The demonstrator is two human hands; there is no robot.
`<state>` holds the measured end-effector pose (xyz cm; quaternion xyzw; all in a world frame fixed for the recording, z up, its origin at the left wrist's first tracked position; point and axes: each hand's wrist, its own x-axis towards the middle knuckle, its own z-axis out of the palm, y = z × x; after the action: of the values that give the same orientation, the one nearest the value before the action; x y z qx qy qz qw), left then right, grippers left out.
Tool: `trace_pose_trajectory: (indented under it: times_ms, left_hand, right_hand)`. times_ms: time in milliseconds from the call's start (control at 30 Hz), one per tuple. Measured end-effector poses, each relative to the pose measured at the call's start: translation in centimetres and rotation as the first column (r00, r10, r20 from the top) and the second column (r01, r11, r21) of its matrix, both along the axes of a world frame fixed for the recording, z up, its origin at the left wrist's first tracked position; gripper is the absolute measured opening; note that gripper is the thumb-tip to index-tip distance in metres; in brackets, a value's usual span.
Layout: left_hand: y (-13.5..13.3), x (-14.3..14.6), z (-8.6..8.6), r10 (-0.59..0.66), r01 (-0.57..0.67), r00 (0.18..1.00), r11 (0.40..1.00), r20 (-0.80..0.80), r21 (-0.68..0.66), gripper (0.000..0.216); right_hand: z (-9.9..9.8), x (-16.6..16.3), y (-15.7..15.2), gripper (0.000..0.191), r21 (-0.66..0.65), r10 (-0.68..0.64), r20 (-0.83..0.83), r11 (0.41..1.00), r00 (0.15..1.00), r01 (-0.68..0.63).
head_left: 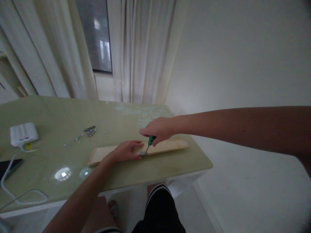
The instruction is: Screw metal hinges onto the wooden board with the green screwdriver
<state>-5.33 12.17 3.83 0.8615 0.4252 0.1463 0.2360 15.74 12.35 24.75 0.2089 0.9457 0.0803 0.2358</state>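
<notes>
A long pale wooden board [170, 145] lies flat near the front right of a green table [60, 110]. My left hand [126, 150] rests palm down on the board, fingers stretched out beside a small metal hinge [142, 154] at the board's front edge. My right hand [157, 129] is closed around the green handle of a screwdriver [151, 141]. The screwdriver's tip points down at the hinge.
Loose metal hinges and screws [89, 132] lie behind the board. A white power bank [23, 133] with a white cable [14, 191] and a dark phone [9, 166] sit at the left. Curtains and a window stand behind the table; its right edge meets open floor.
</notes>
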Motion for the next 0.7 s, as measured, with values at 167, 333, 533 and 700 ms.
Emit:
trace_pose_trajectory:
  times_ms: [167, 333, 533, 700]
  left_hand:
    - [-0.1, -0.1, 0.1, -0.017, 0.017, 1.0, 1.0, 0.006, -0.016, 0.074]
    - [0.2, -0.1, 0.0, -0.003, 0.003, 1.0, 1.0, -0.006, -0.022, 0.077]
    - [0.0, -0.1, 0.0, 0.001, -0.001, 1.0, 1.0, -0.019, -0.012, 0.076]
    - [0.0, -0.2, 0.0, 0.018, -0.018, 1.0, 1.0, -0.023, -0.008, 0.076]
  right_hand:
    - [-0.2, -0.1, 0.1, 0.039, -0.012, 0.174, 0.064, 0.985, 0.983, -0.173]
    - [-1.6, -0.3, 0.7, 0.049, 0.036, -0.443, -0.034, 0.895, 0.896, 0.444]
    - [-0.4, 1.7, 0.3, 0.037, 0.062, 0.132, -0.011, 0.989, 0.991, -0.131]
    - [-0.7, 0.7, -0.1, 0.026, 0.073, -0.009, -0.021, 0.997, 1.0, 0.01]
